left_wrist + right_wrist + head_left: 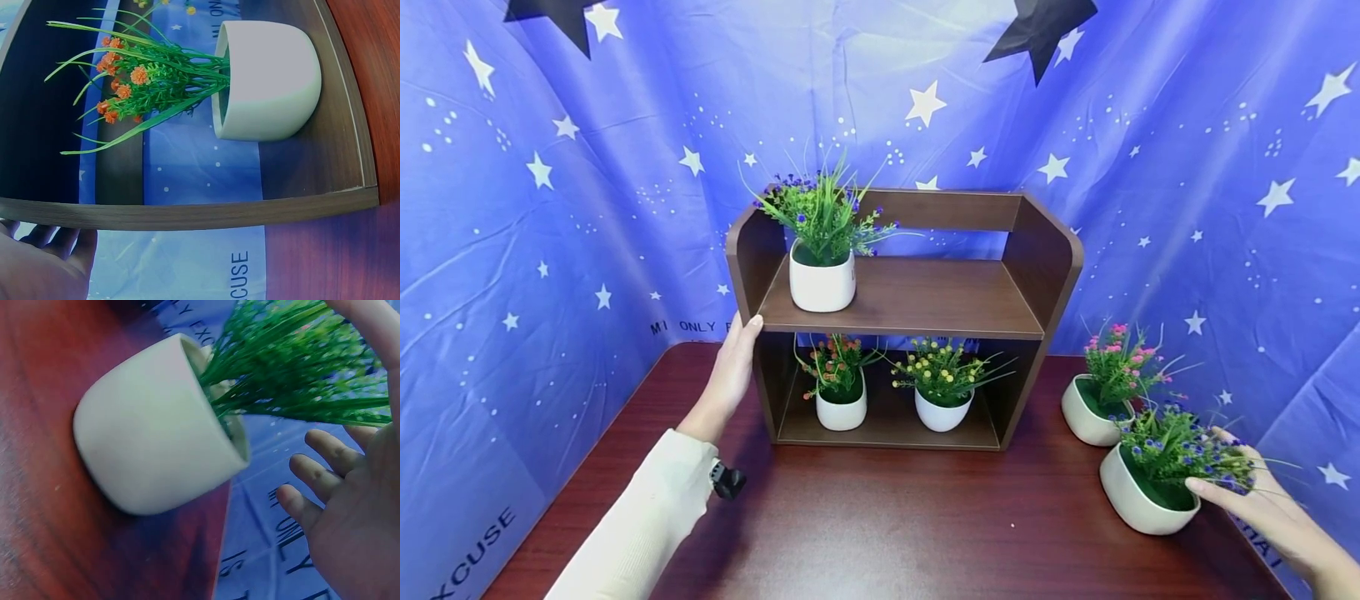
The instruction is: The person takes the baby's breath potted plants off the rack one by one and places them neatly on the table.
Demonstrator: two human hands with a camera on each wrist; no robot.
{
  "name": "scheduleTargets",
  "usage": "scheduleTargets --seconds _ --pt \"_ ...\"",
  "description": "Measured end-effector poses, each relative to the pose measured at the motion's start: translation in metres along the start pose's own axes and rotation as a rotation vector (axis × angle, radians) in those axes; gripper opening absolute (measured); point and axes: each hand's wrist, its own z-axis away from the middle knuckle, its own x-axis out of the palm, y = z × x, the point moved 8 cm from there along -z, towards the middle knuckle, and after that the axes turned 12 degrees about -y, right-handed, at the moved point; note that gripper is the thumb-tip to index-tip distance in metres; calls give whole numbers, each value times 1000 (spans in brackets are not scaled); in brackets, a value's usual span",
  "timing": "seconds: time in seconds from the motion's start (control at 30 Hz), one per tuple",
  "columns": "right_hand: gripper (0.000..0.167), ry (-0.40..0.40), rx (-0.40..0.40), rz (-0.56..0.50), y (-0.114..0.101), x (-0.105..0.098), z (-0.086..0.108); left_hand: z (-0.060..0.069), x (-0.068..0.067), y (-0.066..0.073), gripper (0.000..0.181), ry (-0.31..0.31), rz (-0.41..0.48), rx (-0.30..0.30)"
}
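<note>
A dark brown two-tier shelf (895,292) stands on the table. My left hand (730,375) rests against its left side panel, with the thumb at the front edge. In the left wrist view, the fingers of that hand (47,262) touch the panel's outer face. At the right, a white pot with blue-purple flowers (1153,492) stands on the table. My right hand (1262,500) is beside its flowers, thumb and fingers spread around the foliage. In the right wrist view, the fingers curve loosely, apart from the pot (156,431).
A purple-flowered pot (822,279) stands on the top shelf's left. Below are an orange-flowered pot (841,408) and a yellow-flowered pot (943,410). A pink-flowered pot (1093,417) stands just behind the blue-purple one. Blue starry cloth (647,167) surrounds the reddish-brown table (880,525).
</note>
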Motion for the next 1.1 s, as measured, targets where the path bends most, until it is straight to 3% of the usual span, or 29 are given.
scheduleTargets --seconds 0.1,0.27,0.4,0.5,0.6,0.67,1.1 --pt "89 49 -47 14 -6 -6 3 3 1 7 67 -10 6 -10" --pt "79 141 -331 -39 -23 -16 8 3 1 6 67 -8 -2 -16" --pt "79 168 -476 -44 -46 -25 11 -1 0 -1 70 1 -9 4" --pt "78 220 -468 28 -61 -32 14 -1 -1 -1 70 5 -10 8" --pt "74 252 -505 -51 -75 -39 18 -1 -1 -1 70 5 -4 7" --pt "73 271 -507 -49 -85 -44 19 -1 -1 -1 69 5 -1 7" --pt "69 266 -468 62 -135 -42 16 -1 -1 -1 65 -5 -4 -21"
